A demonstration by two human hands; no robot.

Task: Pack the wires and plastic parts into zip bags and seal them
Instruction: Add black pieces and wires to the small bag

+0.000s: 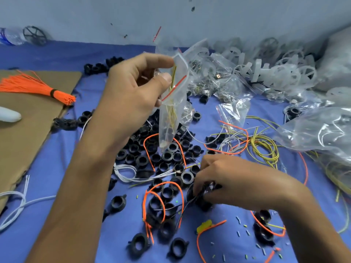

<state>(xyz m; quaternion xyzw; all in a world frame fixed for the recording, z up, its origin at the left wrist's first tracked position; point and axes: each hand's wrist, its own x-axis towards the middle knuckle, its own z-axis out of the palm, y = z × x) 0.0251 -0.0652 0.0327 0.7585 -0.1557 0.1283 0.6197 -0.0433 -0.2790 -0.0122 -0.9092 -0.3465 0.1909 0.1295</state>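
Observation:
My left hand [133,86] is raised over the blue table and pinches the open mouth of a clear zip bag [171,111] with a red seal line; thin yellow-green wires sit inside it. Lower down, my right hand [226,179] reaches into a pile of black plastic rings [167,156], its fingers curled round a black plastic part with thin dark wires. Loose orange wires [161,188], white wires [129,173] and yellow-green wires [264,147] lie tangled among the rings.
A heap of filled zip bags [247,76] with translucent parts lines the back right. An empty zip bag [233,111] lies by the wires. A bundle of orange wires [38,86] rests on brown cardboard [28,130] at left. A water bottle [11,36] stands far left.

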